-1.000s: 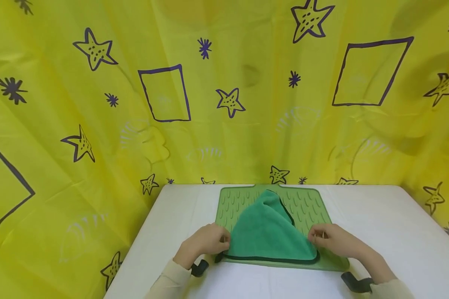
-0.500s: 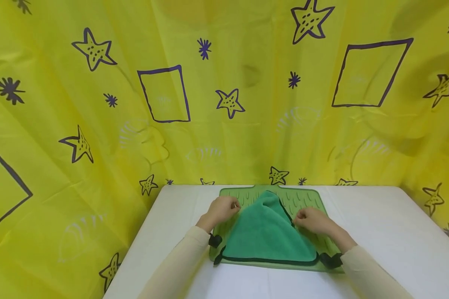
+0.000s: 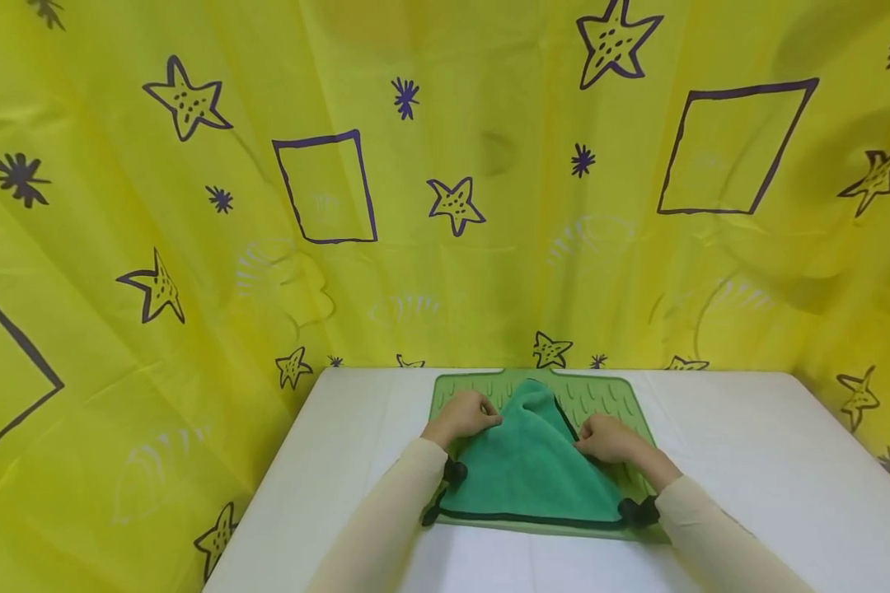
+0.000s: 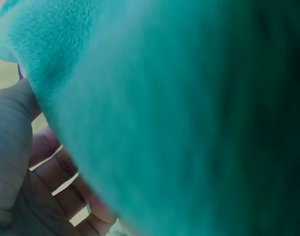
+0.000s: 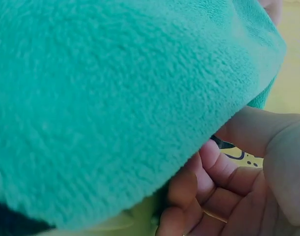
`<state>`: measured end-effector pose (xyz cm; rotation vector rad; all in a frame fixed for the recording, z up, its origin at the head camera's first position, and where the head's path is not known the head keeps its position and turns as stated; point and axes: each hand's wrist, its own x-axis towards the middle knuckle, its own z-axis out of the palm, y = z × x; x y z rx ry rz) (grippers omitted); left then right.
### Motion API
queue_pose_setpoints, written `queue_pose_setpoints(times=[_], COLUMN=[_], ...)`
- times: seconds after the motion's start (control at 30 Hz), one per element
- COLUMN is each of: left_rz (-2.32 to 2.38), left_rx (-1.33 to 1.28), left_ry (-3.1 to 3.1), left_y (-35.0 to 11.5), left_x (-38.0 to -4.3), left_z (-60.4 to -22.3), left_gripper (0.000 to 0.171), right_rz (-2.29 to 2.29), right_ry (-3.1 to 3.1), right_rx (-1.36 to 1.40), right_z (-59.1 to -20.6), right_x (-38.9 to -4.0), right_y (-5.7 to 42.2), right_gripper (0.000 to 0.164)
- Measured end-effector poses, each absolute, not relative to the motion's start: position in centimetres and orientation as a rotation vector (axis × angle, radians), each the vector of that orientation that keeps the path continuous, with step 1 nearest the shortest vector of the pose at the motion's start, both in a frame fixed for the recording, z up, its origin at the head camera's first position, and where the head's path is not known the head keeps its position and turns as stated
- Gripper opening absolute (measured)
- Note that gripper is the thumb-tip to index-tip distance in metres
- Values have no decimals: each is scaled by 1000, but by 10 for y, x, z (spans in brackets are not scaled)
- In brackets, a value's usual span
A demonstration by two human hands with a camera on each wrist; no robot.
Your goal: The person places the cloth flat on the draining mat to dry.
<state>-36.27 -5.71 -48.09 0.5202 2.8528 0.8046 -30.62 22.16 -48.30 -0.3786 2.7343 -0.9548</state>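
A plush green cloth (image 3: pixel 534 469) with dark edging lies in a rough triangle, its peak pointing away and slightly puckered. Under it is a light green ridged mat (image 3: pixel 601 395). My left hand (image 3: pixel 470 414) pinches the cloth's left slanting edge below the peak. On the opposite slanting edge, my right hand (image 3: pixel 610 438) pinches the cloth between thumb and fingers. In the left wrist view the cloth (image 4: pixel 140 118) fills most of the picture and hides the fingertips. The right wrist view shows curled fingers (image 5: pixel 181 191) at the cloth's border, with the thumb tip tucked behind it.
The mat lies at the far middle of a white table (image 3: pixel 742 461). Behind and at both sides hangs a yellow curtain (image 3: pixel 489 272) printed with stars and squares. Dark wrist mounts (image 3: pixel 640 512) sit close over the cloth's lower corners.
Both hands have left the cloth's near corners and moved away from me along its sides. They have then come inward onto its slanting edges. The cloth has barely moved.
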Motion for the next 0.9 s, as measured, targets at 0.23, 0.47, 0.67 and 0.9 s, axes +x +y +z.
queue_pose_setpoints(times=[0.23, 0.47, 0.67, 0.9], left_rz=[828, 937, 1114, 1196], left_rx=[493, 496, 522, 553], left_ry=[2779, 2737, 2736, 2701], left_y=[-55, -55, -63, -79], left_x=[-361, -364, -367, -364], left_z=[-475, -474, -471, -463], left_gripper=[18, 29, 34, 32], right_rz=[-1063, -1186, -1180, -1166], right_ry=[2662, 2628, 2669, 2808], right_rx=[-348, -316, -358, -387], right_z=[-476, -461, -439, -429], right_x=[-308, -313, -323, -336], right_y=[223, 232, 237, 232], right_gripper=[34, 12, 9, 21])
